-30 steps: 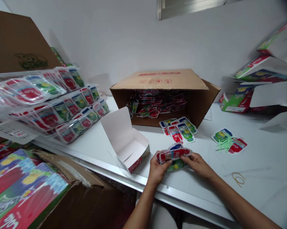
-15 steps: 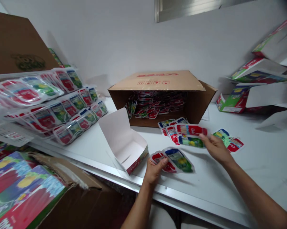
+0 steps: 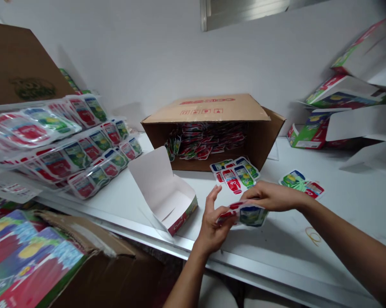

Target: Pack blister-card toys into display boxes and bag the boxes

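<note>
My left hand point(image 3: 213, 224) is closed on a small stack of bottle-shaped sachets point(image 3: 252, 215), red and green, held just above the white table. Its thumb presses on the red side while the index finger sticks up. My right hand point(image 3: 272, 196) meets the same stack from behind and above, its fingers curled at the upper edge; the fingertips are partly hidden. Beyond the hands lies a loose pile of red cola and green sachets point(image 3: 233, 179). To the left stands an open display box point(image 3: 180, 203), white inside, with its lid raised.
A carton point(image 3: 208, 111) on its side holds many sachets. Filled clear packs point(image 3: 83, 147) are stacked left, above a carton of printed boxes point(image 3: 35, 261). At right lie sachets with a green band point(image 3: 297, 182), a yellow rubber band point(image 3: 313, 236) and display boxes point(image 3: 311, 128).
My right hand has moved left and toward me, bringing its red and green sachets to the stack in my left hand. The pile by the carton now shows more fully.
</note>
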Tool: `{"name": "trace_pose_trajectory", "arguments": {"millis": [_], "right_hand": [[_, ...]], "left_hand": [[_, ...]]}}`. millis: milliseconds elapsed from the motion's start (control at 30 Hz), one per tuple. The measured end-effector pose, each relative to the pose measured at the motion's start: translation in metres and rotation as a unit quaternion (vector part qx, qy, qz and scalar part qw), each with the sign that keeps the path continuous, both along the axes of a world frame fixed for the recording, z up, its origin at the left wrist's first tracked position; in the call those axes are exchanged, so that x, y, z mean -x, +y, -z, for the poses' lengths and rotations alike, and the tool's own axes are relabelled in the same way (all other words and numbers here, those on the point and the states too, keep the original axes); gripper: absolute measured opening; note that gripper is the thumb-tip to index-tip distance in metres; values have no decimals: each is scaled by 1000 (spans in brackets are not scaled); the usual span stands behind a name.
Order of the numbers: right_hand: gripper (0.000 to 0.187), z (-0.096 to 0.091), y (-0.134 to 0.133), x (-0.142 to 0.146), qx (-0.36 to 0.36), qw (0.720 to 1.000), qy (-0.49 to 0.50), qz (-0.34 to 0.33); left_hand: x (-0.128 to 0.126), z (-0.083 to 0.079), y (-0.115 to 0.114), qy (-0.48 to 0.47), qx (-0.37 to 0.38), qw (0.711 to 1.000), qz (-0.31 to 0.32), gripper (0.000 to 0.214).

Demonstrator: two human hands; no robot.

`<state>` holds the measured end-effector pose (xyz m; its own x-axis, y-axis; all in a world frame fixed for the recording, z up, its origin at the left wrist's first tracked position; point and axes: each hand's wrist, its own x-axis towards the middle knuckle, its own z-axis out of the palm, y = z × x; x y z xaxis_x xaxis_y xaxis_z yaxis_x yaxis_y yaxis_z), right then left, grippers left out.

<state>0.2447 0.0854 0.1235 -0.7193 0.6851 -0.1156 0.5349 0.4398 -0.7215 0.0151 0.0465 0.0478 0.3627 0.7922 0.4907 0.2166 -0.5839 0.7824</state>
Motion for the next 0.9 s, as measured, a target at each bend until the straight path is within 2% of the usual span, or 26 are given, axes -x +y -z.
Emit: {"name": "trace_pose_trajectory", "arguments": {"millis": [67, 167, 233, 300, 333, 400, 433, 467, 533, 600, 633, 700, 767, 833, 900], "right_hand": [[47, -2, 8, 3, 41, 998, -8, -40], [53, 4, 11, 10, 54, 998, -7, -43], [44, 10, 2, 13, 18, 1000, -6, -23], [31, 15, -13, 18, -52, 998, -25, 24], [29, 17, -22, 20, -90, 994, -41, 46], [25, 19, -36, 24, -143, 985, -69, 68], [23, 19, -40, 24, -147, 985, -68, 63], [23, 20, -40, 24, -132, 988, -57, 48], [29, 26, -30, 17, -70, 997, -11, 37], [42, 40, -7, 3, -43, 995, 21, 82], [50, 50, 6, -5, -65, 990, 16, 125], [76, 73, 29, -20, -149, 969, -62, 187], [94, 97, 42, -29, -200, 950, -158, 179], [82, 116, 43, -31, -236, 938, -209, 141], [56, 126, 36, -27, -288, 924, -221, 118]], "left_hand": [[-3, 7, 0, -32, 26, 999, 34, 18], [-9, 21, -1, -68, 86, 994, 20, 64], [-13, 28, -3, -91, 130, 987, -35, 84], [-13, 31, -3, -120, 163, 976, -75, 89], [-12, 31, -2, -136, 178, 972, -74, 95], [-8, 29, 0, -168, 226, 959, -31, 104], [-6, 28, 2, -177, 258, 950, -3, 99], [-3, 27, 3, -178, 291, 940, 20, 83], [2, 26, 5, -157, 319, 934, 38, 36], [5, 26, 5, -134, 268, 954, 36, 19], [6, 26, 5, -129, 223, 966, 36, 15], [8, 27, 3, -124, 138, 982, 38, 8], [9, 27, 2, -124, 91, 987, 38, 10], [9, 28, 1, -117, 74, 989, 48, 10], [9, 28, 1, -106, 73, 990, 65, 11]]}}
